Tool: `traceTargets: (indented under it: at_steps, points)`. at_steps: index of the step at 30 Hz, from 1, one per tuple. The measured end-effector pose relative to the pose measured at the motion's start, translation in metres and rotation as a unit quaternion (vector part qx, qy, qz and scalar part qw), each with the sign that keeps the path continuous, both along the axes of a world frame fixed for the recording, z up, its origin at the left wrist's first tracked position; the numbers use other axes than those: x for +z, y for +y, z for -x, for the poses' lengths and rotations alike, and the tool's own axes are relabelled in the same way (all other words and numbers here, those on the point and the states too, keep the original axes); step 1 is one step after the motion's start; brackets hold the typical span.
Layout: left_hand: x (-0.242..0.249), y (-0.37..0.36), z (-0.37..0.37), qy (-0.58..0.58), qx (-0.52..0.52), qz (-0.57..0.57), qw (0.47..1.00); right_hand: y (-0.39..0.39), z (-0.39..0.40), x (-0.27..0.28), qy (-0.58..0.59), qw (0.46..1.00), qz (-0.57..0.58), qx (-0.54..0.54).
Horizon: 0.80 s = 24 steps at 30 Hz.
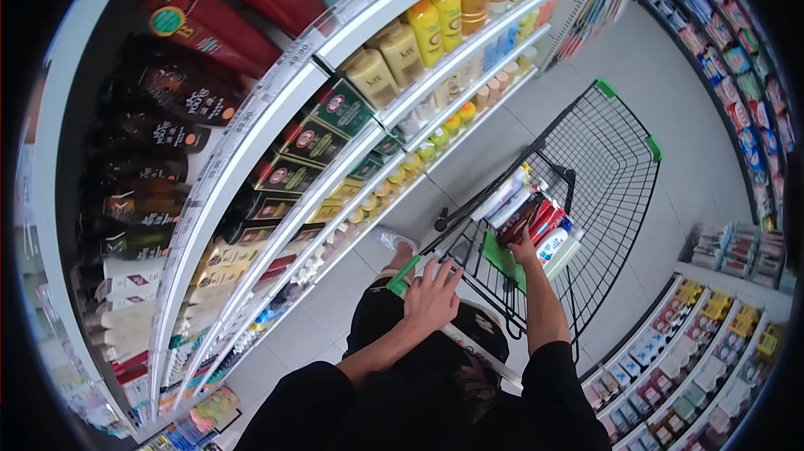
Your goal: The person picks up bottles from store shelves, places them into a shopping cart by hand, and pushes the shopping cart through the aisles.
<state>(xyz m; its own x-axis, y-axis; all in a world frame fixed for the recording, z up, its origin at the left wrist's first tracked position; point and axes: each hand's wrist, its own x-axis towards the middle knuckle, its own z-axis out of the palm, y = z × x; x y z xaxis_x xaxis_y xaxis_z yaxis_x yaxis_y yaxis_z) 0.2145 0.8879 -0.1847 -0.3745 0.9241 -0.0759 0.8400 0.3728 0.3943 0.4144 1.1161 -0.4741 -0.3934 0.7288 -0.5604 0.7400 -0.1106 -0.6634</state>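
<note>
A black wire shopping cart [624, 229] with green corners stands in front of me. My left hand [431, 296] is over the cart's handle [404, 275], near its green end. Its fingers are spread and nothing is held in them. My right hand [523, 250] reaches into the near part of the cart, closed on a dark reddish-brown bottle [519, 225]. Beside that bottle lie a red package [548, 218], a white-and-blue bottle [554, 239] and a pale bottle [563, 255]. Other white packages [505, 196] lie on its far side. A green panel [501, 260] is by my right wrist.
Tall shelves [352, 128] of bottles and boxes run close along my left. Racks of small packaged goods [687, 350] stand at the lower right, and another stocked shelf [737, 66] curves along the upper right. Grey floor tiles [670, 208] lie between them.
</note>
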Motion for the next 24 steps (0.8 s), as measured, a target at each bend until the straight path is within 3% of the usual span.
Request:
traceTargets:
  at_steps: [2, 3, 5, 6, 8, 11, 15, 20, 22, 24]
  points:
    - [0.001, 0.004, 0.003, 0.0, -0.007, 0.001, 1.0, -0.004, -0.008, -0.023, 0.043, 0.997, -0.012, 0.069]
    - [0.001, 0.005, 0.003, 0.002, -0.001, -0.002, 1.0, -0.003, 0.0, 0.0, 0.045, 0.996, -0.014, 0.075]
    - [0.0, 0.008, 0.005, -0.007, -0.003, -0.009, 1.0, -0.009, 0.028, 0.077, -0.09, 0.975, 0.179, 0.1]
    - [0.001, 0.009, 0.005, -0.005, 0.003, -0.012, 1.0, -0.014, 0.023, 0.068, -0.089, 0.975, 0.176, 0.105]
    - [0.002, 0.013, 0.008, -0.014, 0.001, -0.012, 1.0, -0.034, 0.006, 0.041, -0.054, 0.993, 0.04, 0.095]
    - [0.0, 0.018, 0.01, 0.002, -0.003, -0.017, 1.0, -0.024, -0.011, 0.041, 0.005, 0.992, 0.018, 0.128]
    - [-0.005, 0.028, 0.011, -0.024, 0.012, -0.02, 0.999, -0.007, -0.009, 0.138, -0.057, 0.968, 0.096, 0.225]
    - [0.001, 0.048, 0.019, -0.056, 0.012, -0.004, 0.998, -0.033, -0.058, 0.199, 0.014, 0.99, 0.059, 0.13]
    - [0.0, 0.055, 0.022, -0.053, 0.016, 0.007, 0.998, -0.048, -0.078, 0.225, 0.012, 0.993, 0.01, 0.116]
    - [-0.002, 0.062, 0.025, -0.034, 0.01, -0.021, 0.999, -0.065, -0.094, 0.238, -0.052, 0.994, -0.092, 0.022]
